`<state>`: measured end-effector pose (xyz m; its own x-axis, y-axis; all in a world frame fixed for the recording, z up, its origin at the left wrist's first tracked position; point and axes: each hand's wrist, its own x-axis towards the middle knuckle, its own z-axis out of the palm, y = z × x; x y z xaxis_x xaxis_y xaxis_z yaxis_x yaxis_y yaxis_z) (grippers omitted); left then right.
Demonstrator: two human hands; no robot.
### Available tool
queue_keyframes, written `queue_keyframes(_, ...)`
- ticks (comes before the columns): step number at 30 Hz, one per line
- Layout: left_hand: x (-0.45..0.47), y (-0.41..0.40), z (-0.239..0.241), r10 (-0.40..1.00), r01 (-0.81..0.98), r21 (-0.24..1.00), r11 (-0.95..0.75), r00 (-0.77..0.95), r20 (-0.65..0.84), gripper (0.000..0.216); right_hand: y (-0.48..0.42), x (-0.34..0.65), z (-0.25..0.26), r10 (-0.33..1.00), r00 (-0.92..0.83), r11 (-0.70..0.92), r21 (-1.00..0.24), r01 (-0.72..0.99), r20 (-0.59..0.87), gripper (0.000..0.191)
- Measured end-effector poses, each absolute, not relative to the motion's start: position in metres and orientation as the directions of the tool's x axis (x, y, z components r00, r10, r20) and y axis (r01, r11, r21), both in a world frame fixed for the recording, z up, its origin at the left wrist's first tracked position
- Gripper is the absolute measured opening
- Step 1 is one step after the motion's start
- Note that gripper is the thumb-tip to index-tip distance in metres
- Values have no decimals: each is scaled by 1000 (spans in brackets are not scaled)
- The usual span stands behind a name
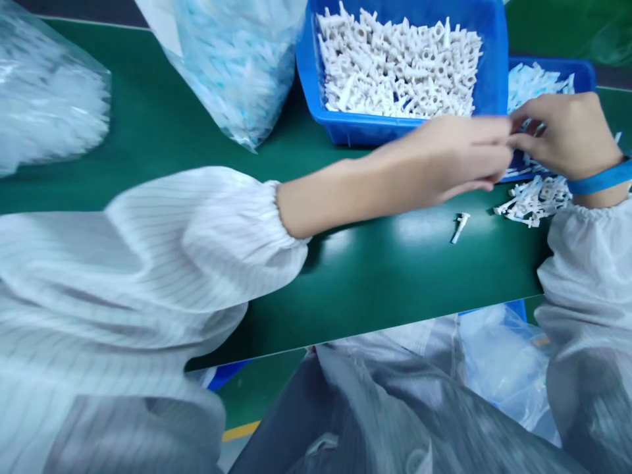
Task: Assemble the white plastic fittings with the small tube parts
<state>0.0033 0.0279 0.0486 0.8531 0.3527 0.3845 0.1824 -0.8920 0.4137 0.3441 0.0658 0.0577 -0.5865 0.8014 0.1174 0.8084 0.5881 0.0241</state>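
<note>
My left hand [459,158] reaches across the green table [162,131] with its fingers pressed together, meeting my right hand [563,135] in a pinch over a second blue bin [585,69]. Whatever they pinch between them is too small and blurred to name. My right wrist wears a blue band [600,179]. A small heap of white plastic parts [536,199] lies just under my right hand. One single white part [460,227] lies alone on the table below my left hand. A big blue bin [494,59] full of white parts stands behind my hands.
A clear bag of pale blue-white pieces [237,59] leans at the back centre. Another clear bag [44,99] sits at the far left. A plastic bag [498,362] hangs below the table's front edge by my lap.
</note>
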Motion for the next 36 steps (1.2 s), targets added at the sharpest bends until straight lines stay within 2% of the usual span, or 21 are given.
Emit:
queue_keyframes(3, 9, 23, 7, 331, 141, 491, -860, 886, 326, 23, 59, 343, 54, 807, -566, 577, -19, 817, 168, 44)
queue_keyframes(6, 11, 23, -15, 402, 169, 563, -809, 858, 321, 24, 44, 340, 61, 809, -559, 574, -43, 817, 178, 43)
queue_keyframes(10, 10, 25, -16, 440, 167, 621, -765, 841, 316, 33, 29, 335, 71, 850, -501, 519, -99, 849, 160, 44)
queue_keyframes(14, 7, 25, -8, 453, 166, 644, -746, 837, 308, 31, 18, 325, 79, 894, -426, 444, -156, 882, 138, 39)
queue_keyframes(19, 4, 23, -1, 529, 170, 732, -660, 797, 292, 19, 1, 300, 87, 801, -576, 598, -201, 776, 163, 25)
queue_keyframes(23, 7, 23, 0, 559, 237, 698, -675, 783, 274, 9, -16, 274, 87, 714, -688, 699, -201, 686, 133, 20)
queue_keyframes(26, 12, 23, 2, 557, 298, 644, -705, 794, 243, 5, -22, 261, 82, 664, -732, 743, -253, 620, 156, 12)
queue_keyframes(29, 16, 23, 5, 557, 344, 608, -716, 806, 199, 8, -24, 257, 78, 657, -731, 749, -268, 606, 183, 6)
queue_keyframes(36, 16, 22, 10, 565, 369, 610, -701, 809, 160, 13, -28, 260, 82, 686, -702, 723, -281, 631, 192, 6)
